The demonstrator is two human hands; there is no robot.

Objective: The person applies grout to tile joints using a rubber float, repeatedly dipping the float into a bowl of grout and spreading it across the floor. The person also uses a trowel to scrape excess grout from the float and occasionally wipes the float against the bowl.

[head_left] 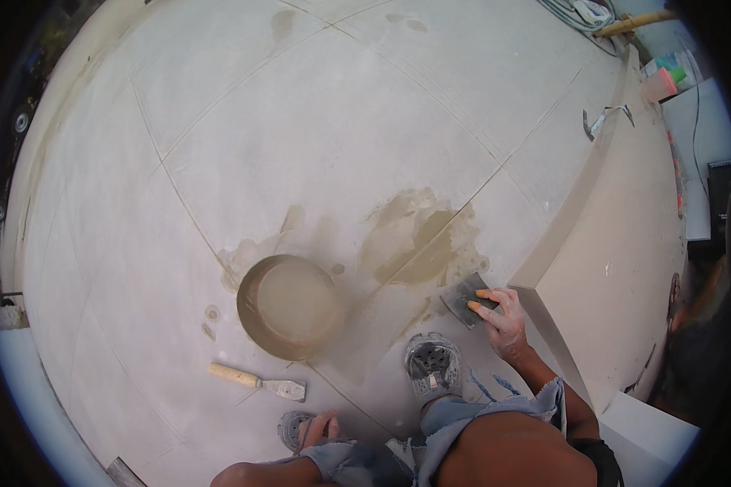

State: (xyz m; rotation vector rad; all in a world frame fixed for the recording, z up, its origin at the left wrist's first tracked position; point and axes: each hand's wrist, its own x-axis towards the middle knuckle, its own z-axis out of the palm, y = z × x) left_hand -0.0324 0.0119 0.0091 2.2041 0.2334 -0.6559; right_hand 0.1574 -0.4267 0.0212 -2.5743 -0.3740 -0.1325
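My right hand (505,321) grips a black rubber grout spreader (463,302), thumb and fingers over its edge, with orange covers on two fingertips. The spreader is down at the tiled floor, just below a wet grey-brown grout patch (414,247) that crosses a tile joint. Left of it stands a round basin (252,325) holding cloudy greyish liquid or thin grout. A putty knife (256,381) with a wooden handle lies on the tiles below the basin. My left hand (321,428) hangs low beside my left clog, partly hidden; its grip is unclear.
A beige raised ledge (617,276) runs along the right side. On it sit a pink container with a green lid (663,84) and a metal tool (605,122). A coiled hose (573,18) and a wooden pole (635,23) lie at the far right. My right clog (433,367) is near the spreader.
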